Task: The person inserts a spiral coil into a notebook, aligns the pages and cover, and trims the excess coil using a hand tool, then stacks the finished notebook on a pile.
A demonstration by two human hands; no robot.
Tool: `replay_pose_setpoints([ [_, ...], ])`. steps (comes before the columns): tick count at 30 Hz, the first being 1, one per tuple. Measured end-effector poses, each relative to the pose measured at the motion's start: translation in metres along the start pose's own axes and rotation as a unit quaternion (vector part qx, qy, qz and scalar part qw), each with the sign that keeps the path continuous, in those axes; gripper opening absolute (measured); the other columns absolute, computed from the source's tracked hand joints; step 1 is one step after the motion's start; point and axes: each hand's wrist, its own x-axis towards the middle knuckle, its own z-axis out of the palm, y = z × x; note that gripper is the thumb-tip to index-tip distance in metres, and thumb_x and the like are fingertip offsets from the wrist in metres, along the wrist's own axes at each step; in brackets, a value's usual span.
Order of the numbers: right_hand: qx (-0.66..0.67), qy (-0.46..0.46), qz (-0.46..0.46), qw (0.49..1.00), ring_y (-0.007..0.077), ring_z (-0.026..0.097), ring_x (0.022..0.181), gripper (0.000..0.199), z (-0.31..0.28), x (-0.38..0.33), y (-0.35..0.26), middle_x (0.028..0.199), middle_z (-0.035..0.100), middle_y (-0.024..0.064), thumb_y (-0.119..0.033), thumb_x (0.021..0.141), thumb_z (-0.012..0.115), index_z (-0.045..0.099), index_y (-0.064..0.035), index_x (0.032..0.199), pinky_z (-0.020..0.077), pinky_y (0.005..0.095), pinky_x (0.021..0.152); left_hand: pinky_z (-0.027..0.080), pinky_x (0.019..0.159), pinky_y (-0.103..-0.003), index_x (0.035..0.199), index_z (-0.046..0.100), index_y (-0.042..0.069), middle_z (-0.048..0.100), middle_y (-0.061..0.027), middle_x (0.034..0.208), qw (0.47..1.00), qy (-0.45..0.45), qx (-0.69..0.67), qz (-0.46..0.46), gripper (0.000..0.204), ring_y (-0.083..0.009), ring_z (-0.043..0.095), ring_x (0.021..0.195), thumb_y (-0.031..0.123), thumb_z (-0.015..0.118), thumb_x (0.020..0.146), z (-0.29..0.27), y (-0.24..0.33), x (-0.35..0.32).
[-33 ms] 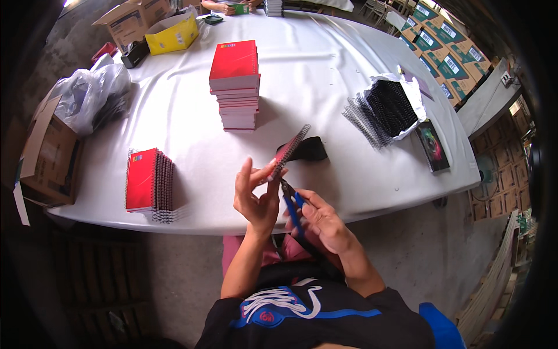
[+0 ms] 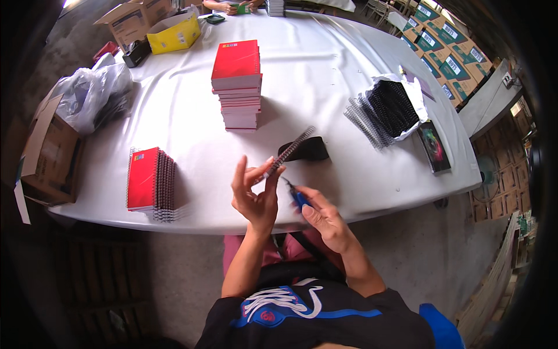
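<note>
My left hand (image 2: 256,195) pinches a spiral-bound notebook (image 2: 289,152) between thumb and fingers, tilted so that mostly its dark wire coil shows. Blue-handled pliers (image 2: 299,199) lie in the curled fingers of my right hand (image 2: 325,218). Their dark tip points up toward the lower end of the coil, with a small gap between. Behind the notebook a black band-like item (image 2: 311,149) rests on the white-covered table (image 2: 192,110). To the left stands a stack of red spiral notebooks (image 2: 143,180). Farther back rises a taller stack of red-covered books (image 2: 235,64), with no coils visible on it.
Loose black coils (image 2: 390,107) lie in white wrapping at the right, beside a dark-covered notebook (image 2: 433,146). A plastic bag (image 2: 96,96) and a cardboard box (image 2: 52,151) occupy the left edge. Across the table, another person's hands hold a green item (image 2: 241,9).
The pliers have drawn slightly back from the coil, and their handles have turned in my right hand. My left hand has tilted the notebook more edge-on.
</note>
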Motion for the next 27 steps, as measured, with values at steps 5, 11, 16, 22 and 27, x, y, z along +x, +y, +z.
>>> replay_pose_setpoints([
  [5, -0.540, 0.201, -0.078, 0.813, 0.0341, 0.051, 0.100, 0.039, -0.024, -0.006, 0.001, 0.110, 0.052, 0.0159, -0.030, 0.092, 0.051, 0.053, -0.0139, 0.127, 0.0393, 0.0435, 0.090, 0.046, 0.082, -0.027, 0.128, 0.046, 0.006, 0.063, -0.0050, 0.091, 0.972, 0.050, -0.116, -0.199, 0.059, -0.0101, 0.058, 0.081, 0.001, 0.074, 0.077, -0.021, -0.004, 0.023],
  [11, -0.716, 0.240, 0.051, 0.654, 0.0313, 0.036, 0.129, 0.054, -0.082, -0.007, 0.050, 0.126, 0.047, 0.0146, -0.042, 0.092, 0.050, 0.041, -0.0151, 0.138, 0.0155, 0.0574, 0.108, 0.044, 0.079, -0.020, 0.124, 0.051, 0.003, 0.058, -0.0028, 0.099, 0.930, 0.012, -0.214, -0.297, 0.033, -0.0053, 0.055, 0.085, 0.007, 0.057, 0.092, -0.049, -0.004, 0.030],
  [16, 0.048, 0.048, -0.093, 0.993, 0.0179, 0.054, 0.109, 0.054, -0.001, 0.062, 0.043, 0.116, 0.055, 0.0105, -0.011, 0.085, 0.067, 0.043, -0.0023, 0.133, 0.0425, 0.0322, 0.094, 0.042, 0.074, -0.018, 0.125, 0.048, 0.004, 0.050, -0.0015, 0.102, 0.957, 0.048, -0.189, -0.213, 0.029, -0.0045, 0.049, 0.084, 0.006, 0.050, 0.096, -0.077, 0.019, 0.038],
  [22, 0.161, -0.009, -0.069, 0.985, 0.0083, 0.058, 0.075, 0.037, 0.085, 0.142, 0.013, 0.087, 0.062, 0.0062, -0.001, 0.084, 0.066, 0.053, 0.0000, 0.119, 0.0499, 0.0221, 0.071, 0.041, 0.073, -0.022, 0.111, 0.057, 0.002, 0.056, -0.0026, 0.090, 0.991, 0.103, 0.085, -0.022, 0.022, -0.0068, 0.051, 0.076, 0.005, 0.059, 0.090, -0.152, 0.028, 0.065],
  [27, 0.011, -0.081, -0.127, 0.989, 0.0074, 0.057, 0.072, 0.028, 0.164, 0.215, 0.006, 0.079, 0.064, 0.0046, -0.011, 0.081, 0.072, 0.063, 0.0001, 0.105, 0.0470, 0.0224, 0.064, 0.043, 0.073, -0.028, 0.112, 0.062, 0.006, 0.062, -0.0037, 0.074, 0.928, 0.181, 0.326, -0.003, 0.025, -0.0131, 0.053, 0.072, 0.007, 0.062, 0.086, -0.205, 0.013, 0.100],
])
